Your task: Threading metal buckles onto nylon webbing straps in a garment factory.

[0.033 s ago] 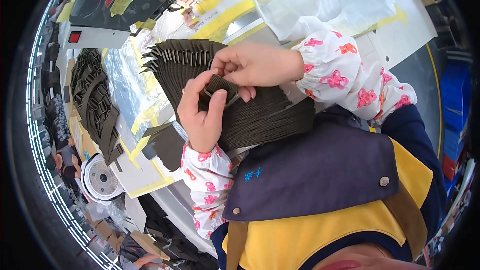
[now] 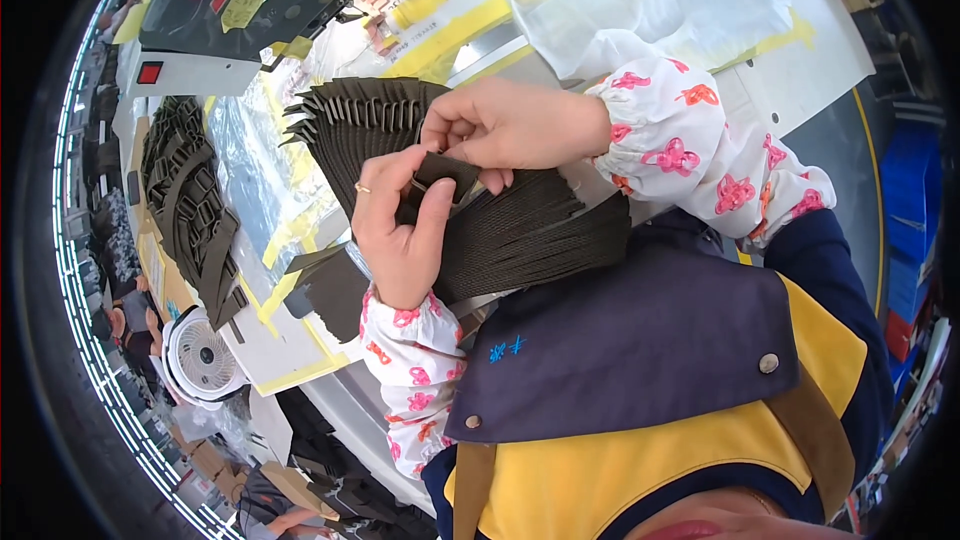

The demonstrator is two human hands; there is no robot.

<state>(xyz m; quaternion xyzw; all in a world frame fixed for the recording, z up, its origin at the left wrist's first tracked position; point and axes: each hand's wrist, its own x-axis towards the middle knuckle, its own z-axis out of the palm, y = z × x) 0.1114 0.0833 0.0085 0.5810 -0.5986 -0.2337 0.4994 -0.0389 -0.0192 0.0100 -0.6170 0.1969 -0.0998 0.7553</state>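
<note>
Between thumb and fingers, my left hand [image 2: 403, 245] pinches a dark olive webbing strap [image 2: 447, 172], folded over near its end. My right hand [image 2: 520, 125] comes in from the right, with its fingertips closed on the same strap at its far side. What lies under the fingertips is partly hidden. Beneath both hands spreads a fanned stack of webbing straps [image 2: 520, 240], and a row of metal buckles [image 2: 385, 117] lines its upper end.
To the left lies a heap of straps with buckles [image 2: 190, 200]. A white fan [image 2: 205, 355] stands at the table's left edge. Clear plastic sheeting [image 2: 650, 0] and yellow tape [image 2: 450, 45] cover parts of the table. A dark machine [image 2: 235, 10] is at the far left.
Both hands stay at nearly the same spot. My left hand has turned slightly, and the folded strap has tilted a little with it.
</note>
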